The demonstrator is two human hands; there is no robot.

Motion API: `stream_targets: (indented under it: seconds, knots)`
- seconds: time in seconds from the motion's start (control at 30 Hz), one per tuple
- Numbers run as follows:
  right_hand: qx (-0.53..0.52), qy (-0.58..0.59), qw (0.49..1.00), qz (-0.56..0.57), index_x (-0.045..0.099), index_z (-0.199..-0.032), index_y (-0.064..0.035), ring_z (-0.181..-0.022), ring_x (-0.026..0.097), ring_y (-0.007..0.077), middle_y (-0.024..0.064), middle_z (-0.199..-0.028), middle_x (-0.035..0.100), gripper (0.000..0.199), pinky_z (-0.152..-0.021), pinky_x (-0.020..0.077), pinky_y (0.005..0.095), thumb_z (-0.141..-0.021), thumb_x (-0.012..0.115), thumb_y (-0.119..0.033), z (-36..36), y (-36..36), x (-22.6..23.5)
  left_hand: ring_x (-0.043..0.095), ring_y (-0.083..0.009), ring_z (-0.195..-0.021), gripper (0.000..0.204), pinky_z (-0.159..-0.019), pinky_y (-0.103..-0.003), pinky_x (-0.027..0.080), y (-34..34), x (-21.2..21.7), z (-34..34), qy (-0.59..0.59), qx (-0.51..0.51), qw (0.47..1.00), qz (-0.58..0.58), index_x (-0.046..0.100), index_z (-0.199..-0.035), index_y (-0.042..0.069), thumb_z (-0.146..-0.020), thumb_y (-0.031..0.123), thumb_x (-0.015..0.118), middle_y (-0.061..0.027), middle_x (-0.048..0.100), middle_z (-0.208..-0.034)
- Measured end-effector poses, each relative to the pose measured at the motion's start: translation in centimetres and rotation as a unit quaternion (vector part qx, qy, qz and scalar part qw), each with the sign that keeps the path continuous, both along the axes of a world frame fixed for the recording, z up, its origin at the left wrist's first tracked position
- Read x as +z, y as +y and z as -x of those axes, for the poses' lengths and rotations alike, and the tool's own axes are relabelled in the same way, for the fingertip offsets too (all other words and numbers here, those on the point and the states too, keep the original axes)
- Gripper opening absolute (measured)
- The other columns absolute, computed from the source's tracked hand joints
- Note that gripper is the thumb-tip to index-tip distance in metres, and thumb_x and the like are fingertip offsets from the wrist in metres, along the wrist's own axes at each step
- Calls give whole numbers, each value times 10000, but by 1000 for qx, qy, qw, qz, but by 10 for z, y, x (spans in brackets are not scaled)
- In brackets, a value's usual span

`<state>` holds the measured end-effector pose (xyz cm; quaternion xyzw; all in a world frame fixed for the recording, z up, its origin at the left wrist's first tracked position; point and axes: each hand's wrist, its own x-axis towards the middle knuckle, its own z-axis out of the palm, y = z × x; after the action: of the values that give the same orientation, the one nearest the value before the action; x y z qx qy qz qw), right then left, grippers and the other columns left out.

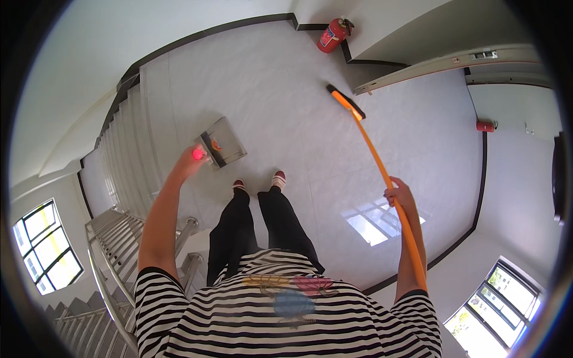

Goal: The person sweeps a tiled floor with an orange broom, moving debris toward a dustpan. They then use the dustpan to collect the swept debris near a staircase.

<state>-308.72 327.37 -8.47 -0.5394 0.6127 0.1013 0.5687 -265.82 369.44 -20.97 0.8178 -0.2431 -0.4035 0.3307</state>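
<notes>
My left hand (191,162) is closed around the upright handle of a long-handled dustpan, whose pinkish-red top end shows above my fingers. Below it, the grey, see-through-looking dustpan (233,138) rests on the floor in front of my left foot. A small orange and red thing (216,145) shows in or on the pan; I cannot make out what it is. My right hand (401,194) grips the orange pole of a broom (375,152). The broom's orange head with dark bristles (346,102) is on the floor ahead to the right, apart from the dustpan.
Stairs (128,140) drop away at the left, beside a metal railing (122,250). A red fire extinguisher (332,36) stands by the far wall, near an open door (453,65). Another red cylinder (486,126) is by the right wall.
</notes>
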Motion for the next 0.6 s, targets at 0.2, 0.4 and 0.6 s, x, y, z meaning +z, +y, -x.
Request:
stream_targets:
  seconds: [0.2, 0.4, 0.6]
  knots:
    - [-72, -60, 954, -285, 343, -1306, -79, -408, 434, 112, 87, -706, 539, 726, -343, 347, 253, -649, 557, 141, -20, 168, 18, 506, -200, -648, 220, -627, -324, 414, -1, -15, -9, 30, 46, 998, 32, 489, -757, 16, -706, 150, 657, -88, 523, -681]
    - [-73, -86, 922, -370, 385, -1286, -62, -399, 408, 81, 83, -752, 528, 713, -335, 327, 212, -620, 530, 147, -64, 246, 80, 521, -235, -644, 241, -629, -335, 420, -1, -9, -26, 12, 19, 999, 25, 472, -740, 17, -700, 160, 663, -100, 546, -687]
    - [45, -35, 984, -166, 399, -1270, -43, -389, 428, 76, 57, -683, 517, 694, -325, 349, 198, -610, 549, 109, -102, 195, 118, 530, -188, -623, 217, -601, -326, 421, 46, -15, -52, 37, 26, 999, 29, 490, -705, 22, -695, 142, 671, -76, 558, -660]
